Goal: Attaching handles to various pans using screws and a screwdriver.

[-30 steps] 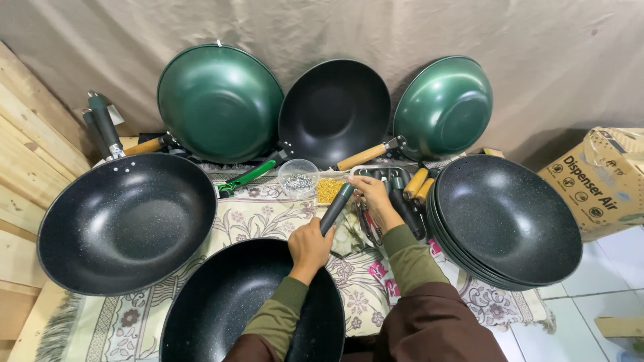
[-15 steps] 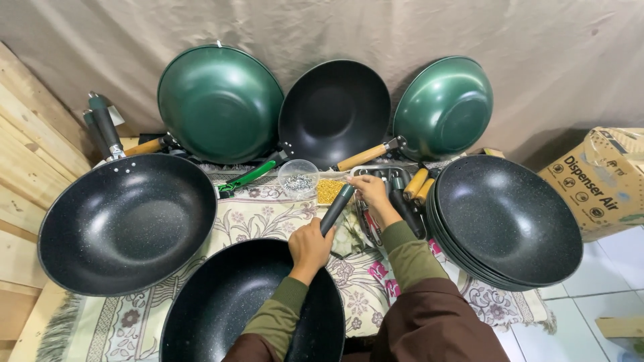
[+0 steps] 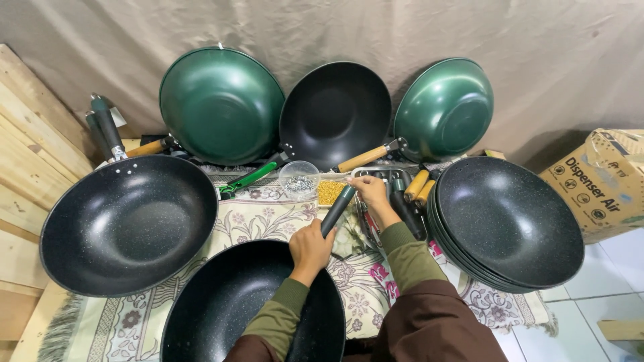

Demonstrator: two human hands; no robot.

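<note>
The left hand (image 3: pixel 312 247) is closing around the near end of a dark pan handle (image 3: pixel 337 210), fingers wrapped about it just above the far rim of the black wok (image 3: pixel 221 315) lying directly in front of the person. The handle's long axis is running from that grip up and to the right, away from the body, toward the right hand (image 3: pixel 367 193). The right hand is pinching at the handle's far tip with fingertips drawn together; whether it is holding a small part there cannot be told.

Both hands are therefore sitting on one line: left hand near, right hand far, handle between them. The left hand is the one nearer to the wok's rim.

Just beyond the right hand, a clear bowl of small metal pieces (image 3: pixel 299 179) is standing beside a tray of yellow pieces (image 3: pixel 330 192). To the right of the right hand, loose handles (image 3: pixel 414 194), some wood-coloured and some dark, are lying beside a stack of black woks (image 3: pixel 510 224). A large black wok with handle fitted (image 3: pixel 127 224) is resting at the left. Two green woks (image 3: pixel 221 104) and one black wok are leaning against the cloth backdrop (image 3: pixel 550 60). All of this is resting on a patterned mat (image 3: pixel 268 214).
</note>
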